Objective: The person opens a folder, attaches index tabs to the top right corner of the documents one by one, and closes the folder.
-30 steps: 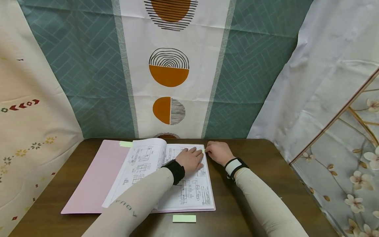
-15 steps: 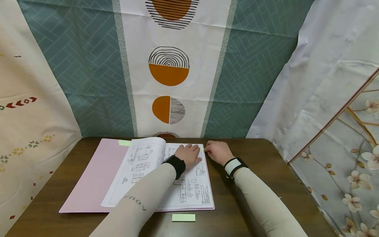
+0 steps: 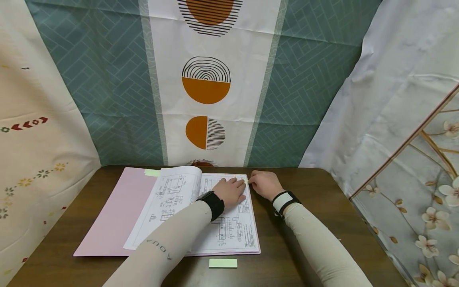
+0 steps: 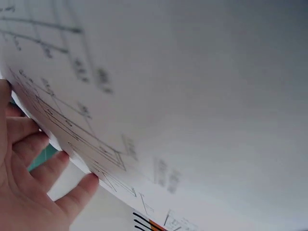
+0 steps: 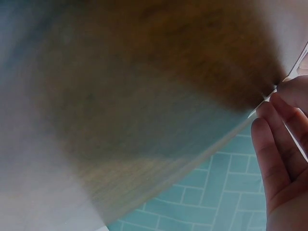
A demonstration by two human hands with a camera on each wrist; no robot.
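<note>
A pink folder [image 3: 111, 223] lies open on the table, bearing a stack of printed technical drawings [image 3: 247, 223]. My left hand [image 3: 229, 192] rests on the upper part of the right-hand page, fingers extended; the left wrist view shows its fingers [image 4: 79, 195] spread against the paper. At that page's upper right edge, my right hand [image 3: 266, 185] pinches a small pale green sticky note [image 3: 246, 181], mostly hidden by the fingers. In the right wrist view the thumb and forefinger of the right hand [image 5: 284, 139] meet at the paper's edge.
A turned page [image 3: 165, 211] curls over the folder's left side. Another green sticky note [image 3: 152, 172] sticks out at the folder's top edge. A green sticky note pad [image 3: 223, 263] lies on the brown table [image 3: 308, 223] before the folder. Patterned cloth [image 3: 208, 131] hangs behind.
The left hand has shifted slightly up and left on the page, then slightly back. The right hand stays at the page edge, still pinching the sticky note.
</note>
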